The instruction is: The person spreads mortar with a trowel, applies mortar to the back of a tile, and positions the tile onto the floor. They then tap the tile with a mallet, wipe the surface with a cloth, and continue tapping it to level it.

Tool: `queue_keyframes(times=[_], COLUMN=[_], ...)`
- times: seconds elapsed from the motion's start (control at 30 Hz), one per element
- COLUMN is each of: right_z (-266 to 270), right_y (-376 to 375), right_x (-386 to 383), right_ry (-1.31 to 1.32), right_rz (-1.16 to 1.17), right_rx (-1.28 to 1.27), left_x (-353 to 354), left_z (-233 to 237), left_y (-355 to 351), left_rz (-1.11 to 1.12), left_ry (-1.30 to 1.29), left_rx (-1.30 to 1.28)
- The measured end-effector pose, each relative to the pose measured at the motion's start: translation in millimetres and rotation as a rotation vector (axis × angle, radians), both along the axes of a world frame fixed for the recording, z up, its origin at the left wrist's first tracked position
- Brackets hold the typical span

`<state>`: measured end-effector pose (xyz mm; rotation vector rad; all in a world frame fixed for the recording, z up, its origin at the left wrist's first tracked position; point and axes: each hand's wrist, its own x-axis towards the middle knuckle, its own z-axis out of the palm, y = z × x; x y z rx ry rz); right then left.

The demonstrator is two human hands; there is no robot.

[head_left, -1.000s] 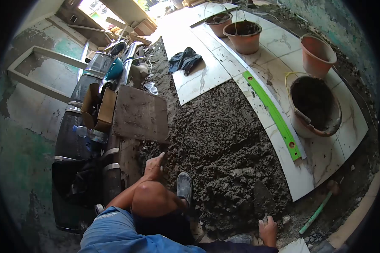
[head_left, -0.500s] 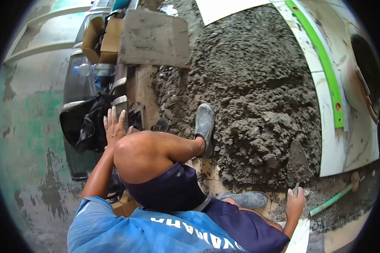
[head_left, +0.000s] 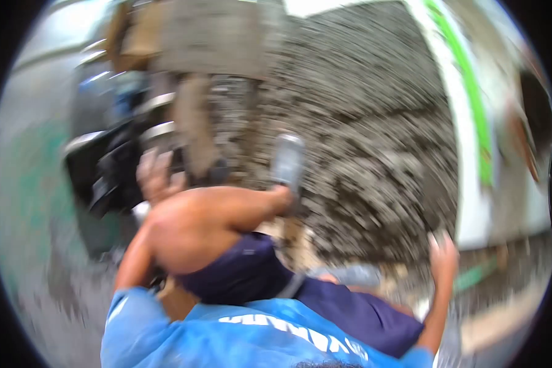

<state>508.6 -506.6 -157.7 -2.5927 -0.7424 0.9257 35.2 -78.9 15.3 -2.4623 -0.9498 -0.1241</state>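
Note:
The whole view is smeared by motion. My left hand (head_left: 156, 176) is raised beside my bent bare knee (head_left: 184, 236), fingers apart, holding nothing, close to a black bag (head_left: 107, 175) on the left. My right hand (head_left: 443, 251) is lifted at the near edge of a bed of grey mortar (head_left: 362, 122). The blur hides whether that hand grips anything. My left foot in a grey shoe (head_left: 287, 161) rests on the mortar.
A white tile edge (head_left: 472, 202) with a green spirit level (head_left: 469, 92) lies right of the mortar. A grey board (head_left: 218, 37) and a cardboard box (head_left: 135, 34) sit at the top left. A bucket (head_left: 536, 122) stands on the right.
The camera has swung sharply and the picture has blurred. My right hand has risen from the ground at the mortar's edge. My left hand stays by the black bag.

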Motion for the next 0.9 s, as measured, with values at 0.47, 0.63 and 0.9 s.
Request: queue_keyframes(times=[0.47, 0.63, 0.9], right_z=[32.3, 33.3, 48.6], right_y=[-10.4, -37.2, -110.6], right_x=[34.1, 15.0, -37.1], right_ry=[-0.129, -0.001, 0.312], right_rz=[-0.183, -0.225, -0.046], right_rx=[-0.162, -0.189, -0.398], left_x=[30.5, -0.9, -18.2], left_z=[-68.0, -28.2, -16.3], left_y=[23.4, 28.3, 29.3], left_rz=[-0.332, -0.314, -0.350], left_ry=[-0.035, 0.035, 0.134], left_rx=[-0.225, -0.215, -0.349])
